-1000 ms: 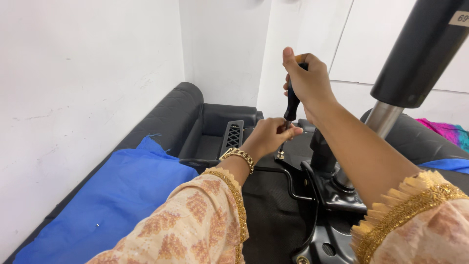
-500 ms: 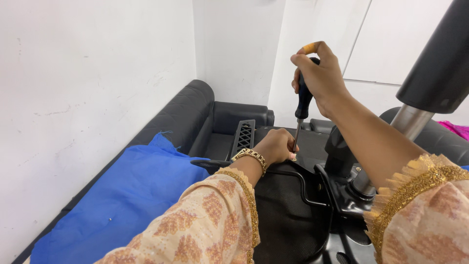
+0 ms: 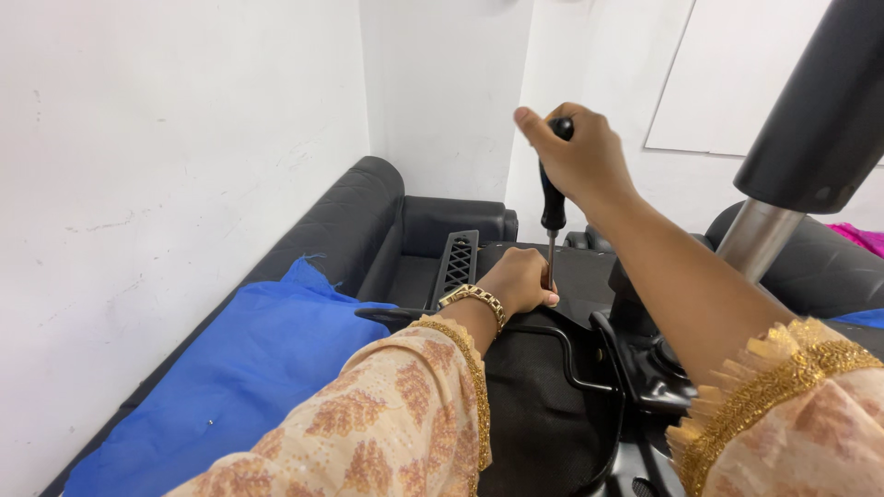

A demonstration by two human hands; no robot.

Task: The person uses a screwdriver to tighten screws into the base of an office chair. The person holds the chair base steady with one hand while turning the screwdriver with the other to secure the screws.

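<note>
My right hand (image 3: 578, 152) grips the black handle of a screwdriver (image 3: 552, 207) held upright, its metal shaft pointing down. My left hand (image 3: 520, 281), with a gold bracelet at the wrist, is closed around the lower end of the shaft, resting on the underside of an upturned black office chair seat (image 3: 539, 405). The tip and any screw are hidden behind my left fingers. The chair's metal mechanism plate (image 3: 645, 364) and its gas-lift column (image 3: 810, 156) rise at the right.
A black leather sofa (image 3: 368, 216) runs along the white wall, with a blue cloth (image 3: 239, 377) spread over it. A black slotted plastic part (image 3: 458, 262) leans behind my left hand. A pink cloth (image 3: 861, 237) lies at the far right.
The view has shifted a little. My right hand has turned on the screwdriver handle while staying above my left hand, which keeps hold at the shaft's lower end.
</note>
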